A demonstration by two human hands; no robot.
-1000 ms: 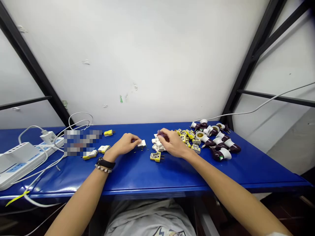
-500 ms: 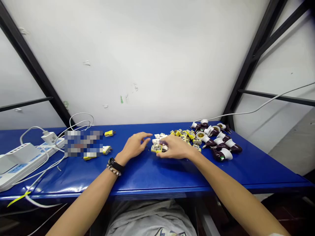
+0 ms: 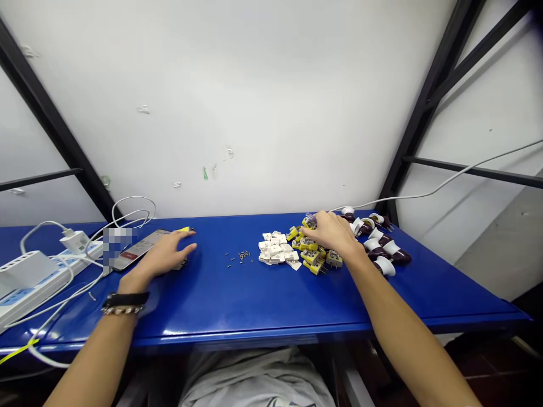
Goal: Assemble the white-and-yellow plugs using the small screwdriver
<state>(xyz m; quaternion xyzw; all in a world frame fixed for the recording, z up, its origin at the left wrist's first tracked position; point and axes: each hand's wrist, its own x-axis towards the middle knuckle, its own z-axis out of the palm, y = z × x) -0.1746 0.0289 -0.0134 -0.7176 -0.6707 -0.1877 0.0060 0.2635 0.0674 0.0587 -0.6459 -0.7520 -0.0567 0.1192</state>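
My left hand (image 3: 163,254) is over the left part of the blue table, thumb and forefinger stretched apart. Beneath its fingers a plug (image 3: 180,264) partly shows, and the end of a yellow plug (image 3: 184,229) peeks out behind. My right hand (image 3: 333,232) reaches over a pile of yellow plug halves (image 3: 311,256) with metal prongs. At its fingertips is a clear, purple-tinted handle (image 3: 311,217), mostly hidden. White plug covers (image 3: 275,249) lie heaped left of that pile. Small screws (image 3: 242,256) are scattered between my hands.
Dark-and-white lamp sockets (image 3: 384,251) are gathered at the right. A phone (image 3: 138,249) lies beside my left hand. Farther left are a power strip (image 3: 51,280), a charger (image 3: 74,242) and loose white cables. Black frame posts stand at both sides.
My left hand has moved left to the plugs beside the phone. My right hand has let go of the yellow plug half and moved right and back over the pile, uncovering the white covers.
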